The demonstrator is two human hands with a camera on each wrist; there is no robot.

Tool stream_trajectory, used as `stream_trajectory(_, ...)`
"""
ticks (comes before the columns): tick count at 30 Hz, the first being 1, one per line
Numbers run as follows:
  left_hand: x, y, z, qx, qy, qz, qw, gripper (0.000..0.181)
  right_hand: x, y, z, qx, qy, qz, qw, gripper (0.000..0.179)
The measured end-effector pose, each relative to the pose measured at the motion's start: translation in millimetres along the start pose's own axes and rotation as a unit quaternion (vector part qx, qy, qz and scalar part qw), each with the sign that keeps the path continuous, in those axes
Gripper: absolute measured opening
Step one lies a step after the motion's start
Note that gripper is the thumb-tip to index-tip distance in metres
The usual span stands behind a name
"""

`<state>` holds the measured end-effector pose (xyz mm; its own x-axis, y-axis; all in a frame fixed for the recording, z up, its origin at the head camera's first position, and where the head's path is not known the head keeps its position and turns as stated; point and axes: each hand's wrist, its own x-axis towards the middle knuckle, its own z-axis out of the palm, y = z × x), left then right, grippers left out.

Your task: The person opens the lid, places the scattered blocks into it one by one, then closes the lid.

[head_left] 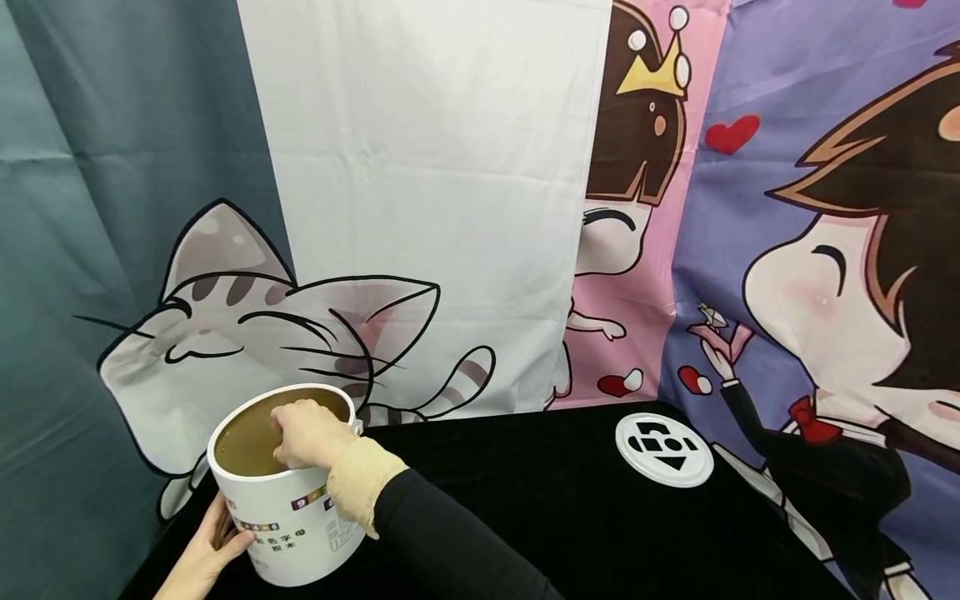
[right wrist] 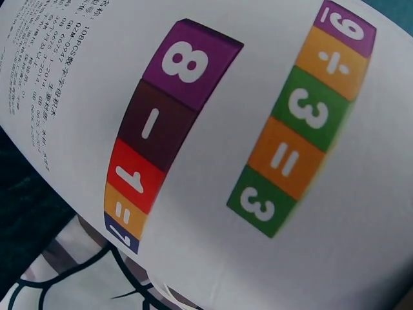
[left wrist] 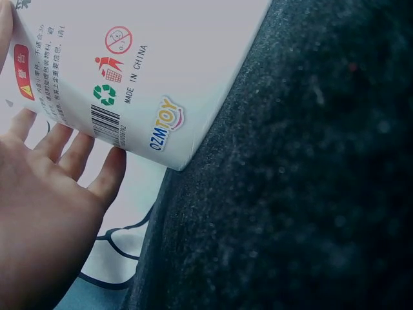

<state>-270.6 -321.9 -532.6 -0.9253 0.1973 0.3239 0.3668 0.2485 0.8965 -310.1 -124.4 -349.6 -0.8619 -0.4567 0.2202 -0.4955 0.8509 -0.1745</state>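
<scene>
A white toy bucket (head_left: 288,525) with printed Chinese text and coloured number blocks stands at the left of the black cloth, its open mouth facing up. My left hand (head_left: 202,546) holds its lower left side, the thumb across the front and the fingers behind. In the left wrist view those fingers (left wrist: 74,152) lie along the bucket beside its barcode and "QZMTOY" logo. My right hand (head_left: 307,433) reaches over the near rim into the mouth with bent fingers; I cannot tell if they hold anything. The right wrist view shows the bucket's printed wall (right wrist: 213,148), not the hand.
A white round lid (head_left: 701,471) with shaped holes lies at the right on the black cloth (head_left: 525,500). Cartoon-printed curtains (head_left: 442,167) hang along the back and sides. The bucket stands close to the left curtain.
</scene>
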Motion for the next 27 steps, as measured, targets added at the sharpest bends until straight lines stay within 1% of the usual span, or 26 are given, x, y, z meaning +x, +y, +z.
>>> stream_trajectory(4, -0.3, -0.2, 0.2, -0.004, -0.003, 0.002, 1.0000, 0.086, -1.8, 0.4, 1.3, 0.004, 0.001, 0.017, 0.9998, 0.057)
stream_trajectory(5, -0.1, 0.0, 0.3, -0.005, -0.004, 0.000, 1.0000, 0.086, -2.2, 0.5, 1.4, 0.005, 0.002, 0.020, 0.9998, 0.062)
stream_trajectory(8, 0.4, 0.8, 0.3, -0.005, -0.004, -0.003, 1.0000, 0.085, -2.6, 0.7, 1.3, -0.003, 0.009, 0.022, 0.9997, 0.067)
stream_trajectory(11, -0.5, 0.4, -0.7, -0.007, -0.008, -0.003, 0.9999, 0.085, -3.4, -0.7, 1.5, -0.013, 0.014, 0.023, 0.9996, 0.066)
stream_trajectory(15, -1.8, -1.0, -2.0, -0.004, -0.007, 0.007, 0.9999, 0.085, -6.3, -3.1, 1.5, -0.022, 0.023, 0.024, 0.9992, 0.059)
stream_trajectory(19, -0.9, -0.5, -2.5, -0.005, -0.009, -0.005, 0.9999, 0.086, -9.3, -2.3, 0.8, -0.033, 0.047, 0.023, 0.9981, 0.052)
stream_trajectory(20, -0.6, -0.4, -2.4, -0.007, -0.011, -0.011, 0.9998, 0.086, -9.5, -1.4, 0.7, -0.041, 0.054, 0.021, 0.9975, 0.050)
stream_trajectory(22, -0.1, -0.3, -2.0, -0.009, -0.013, -0.014, 0.9998, 0.085, -9.7, 0.6, 0.0, -0.059, 0.063, 0.016, 0.9962, 0.047)
stream_trajectory(25, -0.2, -0.9, -1.1, -0.004, -0.010, -0.008, 0.9999, 0.085, -8.9, 6.2, -3.0, -0.087, 0.068, 0.012, 0.9938, 0.045)
stream_trajectory(27, 0.0, -0.5, -1.1, 0.000, -0.008, 0.000, 1.0000, 0.086, -7.5, 12.8, -6.9, -0.095, 0.068, 0.018, 0.9930, 0.045)
